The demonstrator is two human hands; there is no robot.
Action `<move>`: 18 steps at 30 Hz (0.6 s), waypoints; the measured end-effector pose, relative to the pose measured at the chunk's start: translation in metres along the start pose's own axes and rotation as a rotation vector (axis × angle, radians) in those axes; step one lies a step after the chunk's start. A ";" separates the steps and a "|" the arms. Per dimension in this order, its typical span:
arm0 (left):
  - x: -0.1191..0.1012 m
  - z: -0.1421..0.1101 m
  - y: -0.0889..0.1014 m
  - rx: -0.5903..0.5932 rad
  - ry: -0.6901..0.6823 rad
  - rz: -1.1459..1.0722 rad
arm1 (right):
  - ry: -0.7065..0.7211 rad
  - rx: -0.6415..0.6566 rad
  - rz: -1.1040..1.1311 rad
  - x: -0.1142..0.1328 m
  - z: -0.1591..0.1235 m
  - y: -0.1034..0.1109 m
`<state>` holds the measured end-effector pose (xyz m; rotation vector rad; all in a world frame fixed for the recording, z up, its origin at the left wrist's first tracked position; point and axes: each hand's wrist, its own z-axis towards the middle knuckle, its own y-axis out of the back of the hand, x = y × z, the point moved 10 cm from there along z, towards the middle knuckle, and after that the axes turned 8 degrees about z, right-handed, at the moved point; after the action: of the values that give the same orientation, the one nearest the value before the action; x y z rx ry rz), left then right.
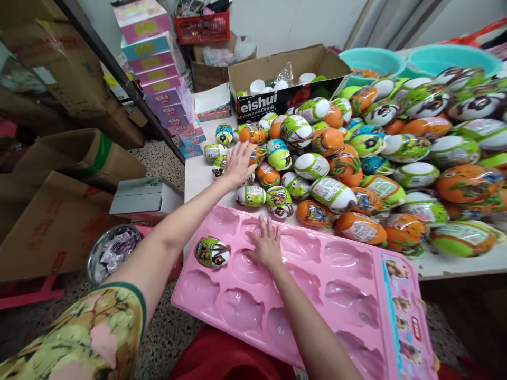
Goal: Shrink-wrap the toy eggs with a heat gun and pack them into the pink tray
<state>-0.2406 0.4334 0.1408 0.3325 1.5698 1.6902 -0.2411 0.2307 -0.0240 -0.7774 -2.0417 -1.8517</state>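
My left hand [240, 164] reaches into the near-left part of a pile of shrink-wrapped toy eggs, its fingers stretched out against an orange egg [258, 154]. Whether they grip it is hard to see. My right hand [268, 245] is open, fingers spread over the hollows of a pink molded plastic tray [312, 338]. One green and white wrapped egg [213, 253] sits in a hollow on the tray's left side. Other visible hollows hold nothing. A printed card strip [407, 311] lines the tray's right end.
The egg pile [332, 192] covers much of the white table [198, 182]. Behind it stand an open carton [291, 97] and turquoise basins [372, 60]. At left are stacked colored boxes [168, 100], a metal bowl [93, 258] of wrappers, and cardboard boxes [51, 221].
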 end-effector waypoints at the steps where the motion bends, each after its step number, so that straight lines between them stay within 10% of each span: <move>1: 0.000 -0.033 0.004 0.015 -0.012 -0.007 | 0.002 -0.009 0.000 0.001 0.000 0.001; 6: 0.001 -0.208 -0.020 0.186 0.010 -0.120 | 0.029 -0.037 -0.013 0.004 0.000 0.001; 10: 0.043 -0.254 -0.031 0.131 0.224 -0.250 | 0.050 -0.058 -0.038 0.002 0.000 -0.004; 15: 0.139 -0.262 0.057 -0.251 0.539 -0.322 | 0.135 -0.098 -0.050 0.011 -0.004 0.002; 18: 0.158 -0.259 0.106 -0.428 0.560 -0.338 | 0.282 -0.154 -0.105 0.030 -0.020 0.013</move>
<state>-0.5539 0.3630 0.1380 -0.6399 1.4691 1.8705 -0.2610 0.2180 0.0054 -0.4200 -1.8114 -2.0620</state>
